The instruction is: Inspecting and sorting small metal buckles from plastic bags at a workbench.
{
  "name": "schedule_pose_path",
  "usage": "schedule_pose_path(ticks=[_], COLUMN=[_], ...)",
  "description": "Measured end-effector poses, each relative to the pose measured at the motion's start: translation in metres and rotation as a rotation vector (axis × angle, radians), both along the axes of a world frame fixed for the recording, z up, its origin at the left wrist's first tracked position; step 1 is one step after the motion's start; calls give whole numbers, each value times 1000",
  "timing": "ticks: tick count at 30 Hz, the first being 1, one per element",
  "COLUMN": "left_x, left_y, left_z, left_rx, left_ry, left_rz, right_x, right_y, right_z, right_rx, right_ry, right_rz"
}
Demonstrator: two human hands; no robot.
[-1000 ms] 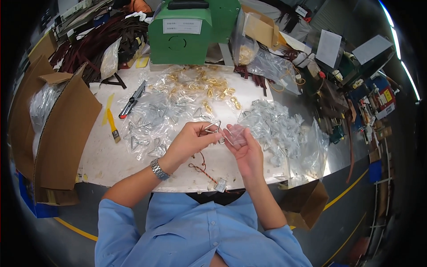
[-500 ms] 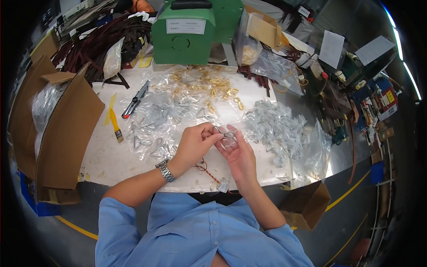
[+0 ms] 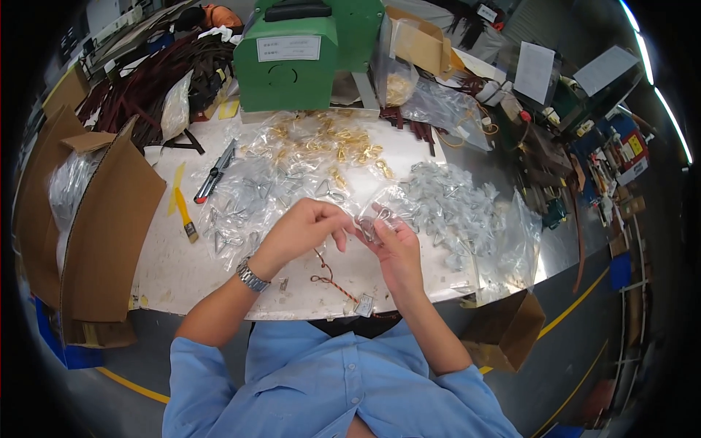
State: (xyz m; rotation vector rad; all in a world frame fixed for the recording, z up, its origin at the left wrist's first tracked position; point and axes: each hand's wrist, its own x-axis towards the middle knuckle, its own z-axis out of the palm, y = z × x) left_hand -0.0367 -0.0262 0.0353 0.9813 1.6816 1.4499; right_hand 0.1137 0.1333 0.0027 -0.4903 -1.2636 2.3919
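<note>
My left hand and my right hand meet over the white table, both pinching a small clear plastic bag with a silver metal ring piece inside. A thin red-brown cord with a small tag lies on the table just below the hands. Bagged silver metal pieces are heaped to the right. More bagged silver pieces lie to the left, and gold-coloured ones behind.
A green machine stands at the back. An open cardboard box sits at the left, another below the table's right edge. A yellow brush, a utility knife and dark leather straps lie left and back-left.
Both hands stay together on the small bag, shifting slightly toward me; the fingers have worked around the bag. Nothing else on the table has moved.
</note>
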Motion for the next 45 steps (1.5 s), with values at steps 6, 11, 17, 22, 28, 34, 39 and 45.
schedule_pose_path(ticks=[6,11,17,22,28,34,39,45], left_x=[-4,7,22,28,0,-3,16,16], left_y=[3,8,11,12,-2,0,0,8], left_z=[-23,-17,-16,-20,-21,-21,-8,-34], left_rx=[96,83,118,198,221,-19,29,2], left_ry=[-342,-474,-340,-235,-529,-26,-388,-589], left_rz=[-32,-158,3,105,52,-149,-325,-302], right_x=[17,17,20,19,23,33,32,28], right_y=[5,6,4,-11,-4,7,6,-8], right_z=[19,13,24,24,36,26,14,10], right_rx=[95,234,316,608,845,1211,1531,1785], right_ry=[-96,-87,-132,-278,-286,-188,-153,-165], right_rz=[326,482,453,302,159,40,-32,2])
